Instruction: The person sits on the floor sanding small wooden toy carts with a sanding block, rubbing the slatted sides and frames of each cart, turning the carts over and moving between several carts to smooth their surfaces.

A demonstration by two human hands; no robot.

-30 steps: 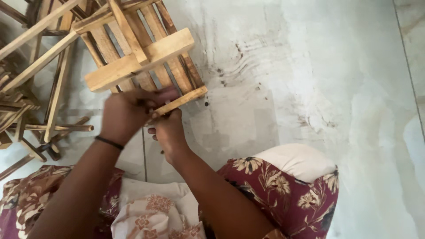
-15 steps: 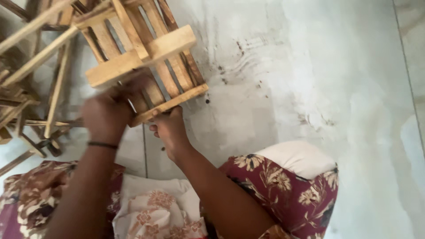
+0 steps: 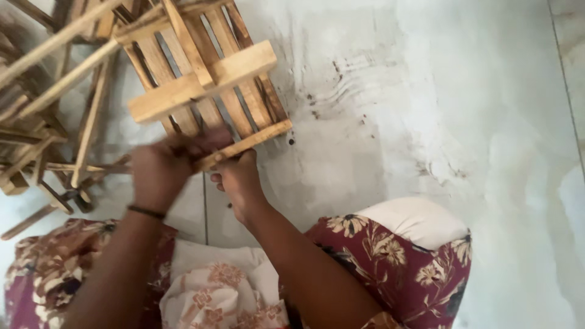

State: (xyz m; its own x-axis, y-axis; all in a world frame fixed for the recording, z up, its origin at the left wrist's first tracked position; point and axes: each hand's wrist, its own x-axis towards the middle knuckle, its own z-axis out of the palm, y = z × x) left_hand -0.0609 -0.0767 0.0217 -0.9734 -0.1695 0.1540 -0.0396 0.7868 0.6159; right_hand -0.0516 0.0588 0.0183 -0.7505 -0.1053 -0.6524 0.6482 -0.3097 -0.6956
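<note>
Both hands grip the crate's (image 3: 201, 85) near edge slat: your left hand (image 3: 161, 167) clamps it from above, your right hand (image 3: 239, 183) from below. It's tilted over the floor (image 3: 396, 134), slats mostly joined; loose sticks (image 3: 55, 122) lie unused.

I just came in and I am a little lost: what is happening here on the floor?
A person sits on the pale floor and handles a small slatted wooden crate. Both hands are at its near edge: the left hand is blurred against the lower slat, and the right hand grips it from below. A pile of loose wooden sticks lies to the left.
</note>
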